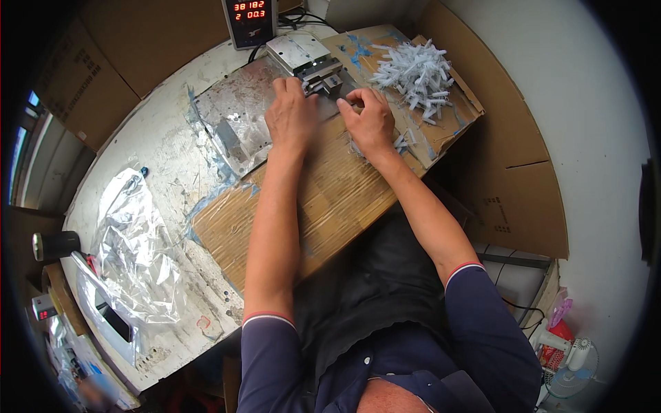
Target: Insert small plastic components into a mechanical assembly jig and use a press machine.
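Note:
A small metal fixture (pixel 322 77) with a block-shaped clamp stands at the far side of the bench, on a scuffed metal plate (pixel 231 103). Just left of and nearer than the clamp is my left hand (pixel 288 117), its fingers curled and its thumb side blurred. On the clamp's right, my right hand (pixel 370 124) bends its index finger toward the thumb in a pinch. Whatever either hand holds is too small or hidden to make out. A heap of small translucent plastic pieces (pixel 415 77) lies beyond my right hand, on cardboard.
A taped cardboard sheet (pixel 330 193) covers the bench's near edge under my forearms. Crumpled clear plastic film (pixel 134 241) lies on the white tabletop (pixel 172 151) at left. A display box with red digits (pixel 250 22) stands at the back. Cardboard walls (pixel 509 138) enclose the right side.

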The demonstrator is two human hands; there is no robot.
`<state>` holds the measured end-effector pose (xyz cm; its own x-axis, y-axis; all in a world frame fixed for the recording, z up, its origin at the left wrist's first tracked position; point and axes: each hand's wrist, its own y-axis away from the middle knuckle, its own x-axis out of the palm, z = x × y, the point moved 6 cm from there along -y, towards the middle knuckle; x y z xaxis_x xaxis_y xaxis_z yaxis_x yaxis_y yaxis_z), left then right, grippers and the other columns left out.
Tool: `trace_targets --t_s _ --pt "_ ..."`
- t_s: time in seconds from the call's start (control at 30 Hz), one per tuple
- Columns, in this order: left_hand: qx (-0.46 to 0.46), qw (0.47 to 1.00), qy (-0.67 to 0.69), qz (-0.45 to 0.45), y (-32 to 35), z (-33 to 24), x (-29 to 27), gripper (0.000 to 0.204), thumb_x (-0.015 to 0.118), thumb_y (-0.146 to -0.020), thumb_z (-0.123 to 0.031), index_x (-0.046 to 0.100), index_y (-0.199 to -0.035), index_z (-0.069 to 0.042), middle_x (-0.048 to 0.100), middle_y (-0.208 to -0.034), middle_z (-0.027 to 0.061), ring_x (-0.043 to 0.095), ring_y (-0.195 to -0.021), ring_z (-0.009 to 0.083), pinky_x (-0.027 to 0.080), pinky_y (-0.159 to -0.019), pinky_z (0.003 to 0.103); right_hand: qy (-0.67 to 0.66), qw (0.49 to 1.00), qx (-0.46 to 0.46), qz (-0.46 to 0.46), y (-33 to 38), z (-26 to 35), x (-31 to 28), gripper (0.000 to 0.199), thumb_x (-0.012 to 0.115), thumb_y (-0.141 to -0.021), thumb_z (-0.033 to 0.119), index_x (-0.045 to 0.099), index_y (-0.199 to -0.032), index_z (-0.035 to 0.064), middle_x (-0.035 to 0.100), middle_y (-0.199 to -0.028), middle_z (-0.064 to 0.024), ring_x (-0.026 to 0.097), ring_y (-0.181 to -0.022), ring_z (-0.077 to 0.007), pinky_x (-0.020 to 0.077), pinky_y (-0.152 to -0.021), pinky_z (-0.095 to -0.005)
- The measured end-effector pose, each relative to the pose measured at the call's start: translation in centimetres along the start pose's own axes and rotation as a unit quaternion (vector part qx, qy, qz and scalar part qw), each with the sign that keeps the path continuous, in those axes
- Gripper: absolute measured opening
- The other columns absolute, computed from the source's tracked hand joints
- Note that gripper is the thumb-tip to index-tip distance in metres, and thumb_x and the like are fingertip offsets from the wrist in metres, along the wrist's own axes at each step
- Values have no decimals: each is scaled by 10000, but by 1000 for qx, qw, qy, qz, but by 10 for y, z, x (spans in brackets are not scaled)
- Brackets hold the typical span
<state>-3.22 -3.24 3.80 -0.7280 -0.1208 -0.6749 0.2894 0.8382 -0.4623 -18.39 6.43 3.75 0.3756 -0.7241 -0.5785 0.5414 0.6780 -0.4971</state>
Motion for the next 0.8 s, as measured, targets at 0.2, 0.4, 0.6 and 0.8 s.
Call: trace_targets --t_s 0.2,0.4,0.6,0.8 --pt "9 999 -19 -35 1 3 2 307 744 -899 -235 577 -1098 -72 608 -1106 160 693 -859 406 558 -694 490 94 989 -115 0 21 27 -27 249 796 -819 254 661 -903 62 684 -899 -106 638 -932 -327 518 -798 -450" --pt "26 998 -50 -37 1 3 4 214 712 -925 -234 644 -1088 -116 630 -1076 121 700 -848 376 559 -685 476 198 960 -32 193 35 21 -25 272 791 -789 286 672 -853 50 695 -928 -134 639 -987 -351 517 -840 -482" --pt "46 997 -37 -52 3 0 2 158 691 -932 -211 667 -1067 -134 648 -1079 104 702 -844 363 555 -683 472 147 966 -74 201 36 19 -27 166 737 -802 212 697 -838 55 687 -932 -133 635 -971 -350 517 -834 -495" --pt "44 996 -33 -72 5 4 1 153 695 -928 -209 665 -1045 -115 648 -1071 106 697 -854 366 552 -683 480 129 969 -137 161 35 22 -24 151 737 -789 200 702 -836 60 635 -819 -103 621 -875 -338 507 -767 -474"
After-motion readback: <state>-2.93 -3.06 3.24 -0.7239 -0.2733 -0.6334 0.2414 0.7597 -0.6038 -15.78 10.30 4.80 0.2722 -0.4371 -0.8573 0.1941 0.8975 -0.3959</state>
